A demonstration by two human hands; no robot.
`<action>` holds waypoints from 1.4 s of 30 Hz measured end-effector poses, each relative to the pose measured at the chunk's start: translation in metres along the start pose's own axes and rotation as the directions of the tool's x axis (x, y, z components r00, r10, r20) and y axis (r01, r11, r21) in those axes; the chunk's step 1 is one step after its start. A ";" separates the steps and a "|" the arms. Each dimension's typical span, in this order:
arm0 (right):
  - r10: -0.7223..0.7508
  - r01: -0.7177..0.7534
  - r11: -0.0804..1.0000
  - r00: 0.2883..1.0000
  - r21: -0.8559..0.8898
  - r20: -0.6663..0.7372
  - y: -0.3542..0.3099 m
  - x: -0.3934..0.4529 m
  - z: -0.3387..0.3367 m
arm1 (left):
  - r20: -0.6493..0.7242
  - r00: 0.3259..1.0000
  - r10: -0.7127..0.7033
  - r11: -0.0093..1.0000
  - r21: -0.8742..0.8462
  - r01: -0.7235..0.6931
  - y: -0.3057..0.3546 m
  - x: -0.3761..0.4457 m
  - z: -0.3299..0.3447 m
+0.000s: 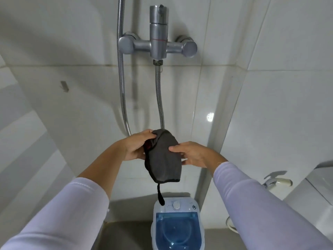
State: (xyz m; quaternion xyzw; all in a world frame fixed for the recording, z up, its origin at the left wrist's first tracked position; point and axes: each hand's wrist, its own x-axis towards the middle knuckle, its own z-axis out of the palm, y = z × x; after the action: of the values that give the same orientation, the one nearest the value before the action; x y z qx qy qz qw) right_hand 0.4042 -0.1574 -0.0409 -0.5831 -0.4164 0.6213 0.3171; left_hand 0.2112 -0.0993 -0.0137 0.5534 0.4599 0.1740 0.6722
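Observation:
A dark grey piece of cloth with a black edge and a dangling black cord hangs in the air in front of the tiled wall. My left hand grips its upper left part, fingers curled over the top fold. My right hand pinches its right edge between thumb and fingers. Both arms wear pale lilac sleeves. Directly below the cloth stands a small white washing machine with a blue see-through lid, shut.
A metal shower mixer is fixed high on the white tiled wall, with two metal hoses running down behind the cloth. A small tap sticks out at the right. The floor is grey.

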 end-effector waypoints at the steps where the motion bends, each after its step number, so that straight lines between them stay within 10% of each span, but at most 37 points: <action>1: -0.009 0.009 0.999 1.000 0.046 0.003 0.011 0.002 -0.005 | 0.006 1.000 -0.026 1.000 -0.009 0.026 -0.011 0.008 0.005; 18: -0.013 0.034 0.984 0.993 0.177 -0.119 0.305 0.129 -0.062 | 0.146 0.982 -0.121 0.965 0.247 0.082 -0.281 0.168 0.068; 30: -0.304 0.124 0.654 0.946 -0.746 -0.109 0.401 0.145 -0.036 | -0.046 0.969 0.243 0.608 0.785 -0.116 -0.380 0.183 0.083; 37: -0.436 0.426 0.899 0.844 -0.103 -0.313 0.410 0.088 -0.019 | -0.054 0.902 0.429 0.653 0.709 -0.268 -0.389 0.145 0.106; 42: -0.329 0.481 0.746 0.868 0.461 -0.373 0.416 0.062 -0.004 | -0.108 0.870 0.480 0.725 0.608 -0.325 -0.389 0.128 0.137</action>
State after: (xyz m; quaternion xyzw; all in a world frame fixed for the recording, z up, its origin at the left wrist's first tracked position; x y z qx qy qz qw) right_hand 0.4390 -0.2899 -0.4387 -0.4426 -0.2952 0.5434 0.6494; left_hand 0.2815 -0.2115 -0.4244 0.7882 0.4413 0.2415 0.3545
